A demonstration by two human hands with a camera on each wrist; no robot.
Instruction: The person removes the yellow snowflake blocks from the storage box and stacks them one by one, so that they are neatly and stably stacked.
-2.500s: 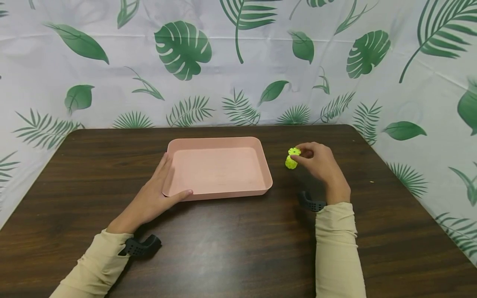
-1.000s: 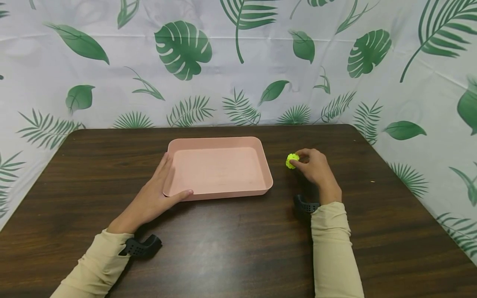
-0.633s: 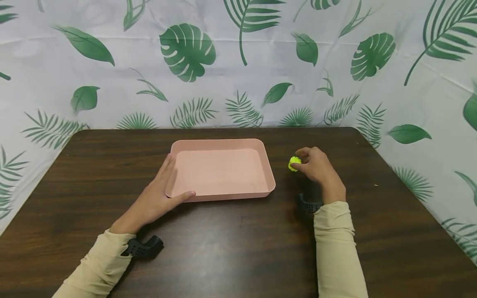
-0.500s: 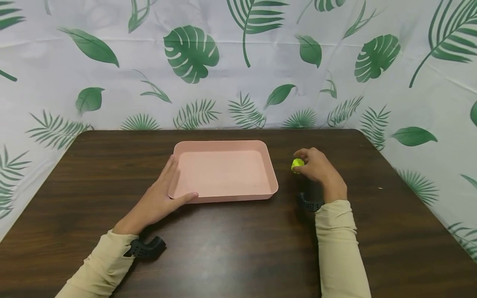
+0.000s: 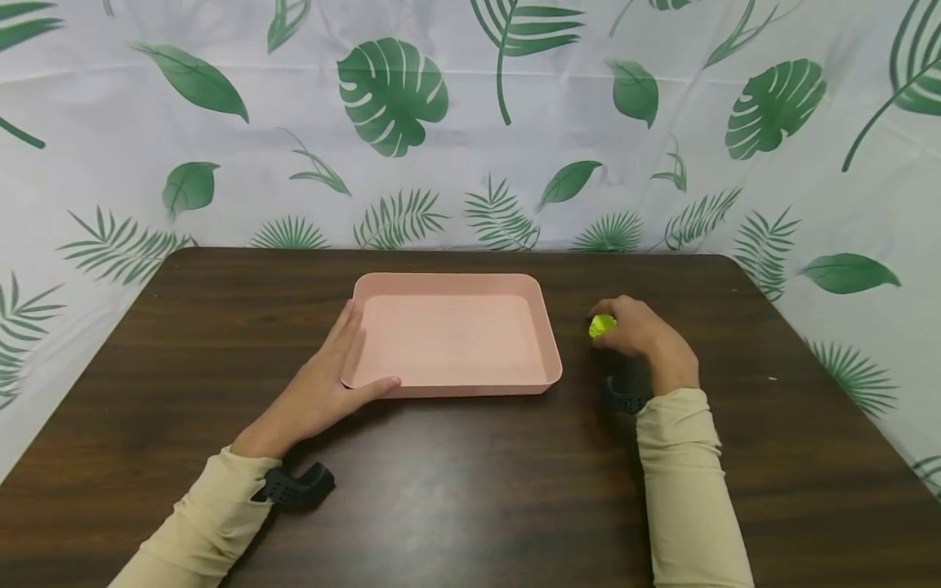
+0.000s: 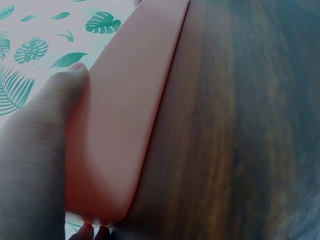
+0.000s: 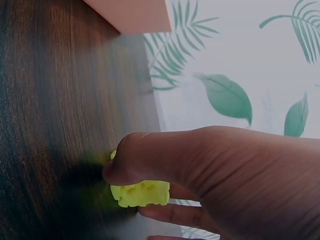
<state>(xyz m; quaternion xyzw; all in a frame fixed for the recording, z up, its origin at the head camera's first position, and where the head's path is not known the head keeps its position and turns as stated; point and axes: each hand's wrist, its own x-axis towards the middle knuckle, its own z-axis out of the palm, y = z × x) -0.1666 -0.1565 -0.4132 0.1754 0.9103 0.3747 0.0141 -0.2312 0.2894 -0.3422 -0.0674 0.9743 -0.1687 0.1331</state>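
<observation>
A pink tray (image 5: 450, 339) lies on the dark table. My left hand (image 5: 312, 402) rests against its front left corner, straight fingers along the left side and thumb spread over the front rim. In the left wrist view, the thumb (image 6: 60, 92) touches the rim and some fingertips show beyond the corner. To the right of the tray, my right hand (image 5: 643, 336) pinches a small stack of neon-yellow notched discs (image 5: 602, 325) between thumb and fingers. The right wrist view shows the stack (image 7: 145, 193) tipped on its side, low over the table, partly covered by the thumb.
The brown wood-grain table (image 5: 470, 506) reaches back to a white leaf-print cloth (image 5: 470, 122). A tiny pale speck (image 5: 772, 378) lies at the right. Black wrist bands (image 5: 297, 486) sit on both arms.
A single disc held above the stack came down onto it. The right hand now grips the stack and has tilted it. The left hand stays on the tray; the head view has shifted slightly.
</observation>
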